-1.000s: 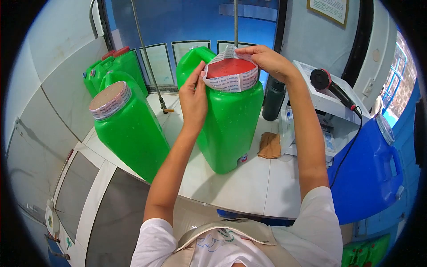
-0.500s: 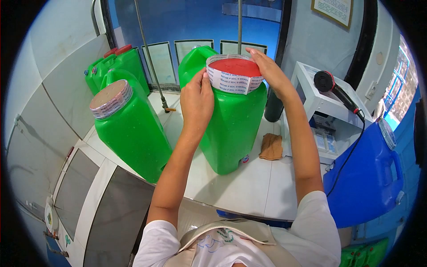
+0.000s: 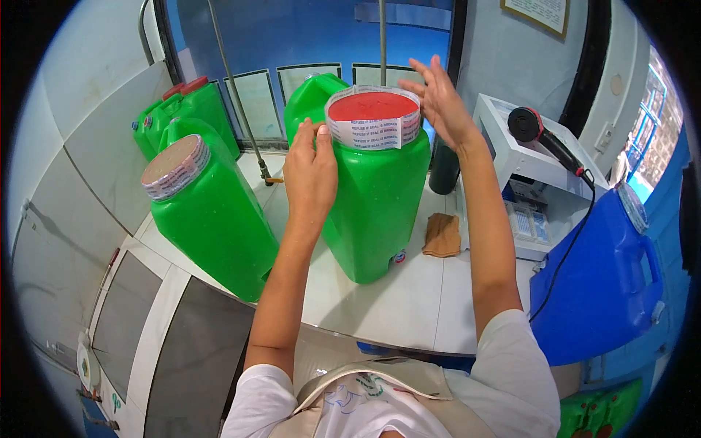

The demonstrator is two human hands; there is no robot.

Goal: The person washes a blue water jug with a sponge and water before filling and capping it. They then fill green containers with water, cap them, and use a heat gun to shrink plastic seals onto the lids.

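Observation:
Before me stands a tall green water container (image 3: 376,212) with a red cap (image 3: 372,107). A printed plastic seal band (image 3: 376,133) circles the cap, its upper edge rising loosely above it. My left hand (image 3: 312,171) is beside the left end of the band, fingers stretched upward and holding nothing. Off the cap's right side, my right hand (image 3: 444,102) is raised with its fingers spread. To the left is another green container (image 3: 215,226), whose brownish cap (image 3: 174,162) has a similar printed band fitting closely around it.
A heat gun (image 3: 544,139) rests on the white shelf unit (image 3: 504,117), its cord trailing down past a blue container (image 3: 595,292). A brown cloth (image 3: 442,235) lies on the white tiled counter (image 3: 416,306). More green containers (image 3: 197,109) stand at the back left.
Both hands have come away from the band: the right has lifted and spread its fingers, the left has drawn slightly down and left. The view has shifted a little.

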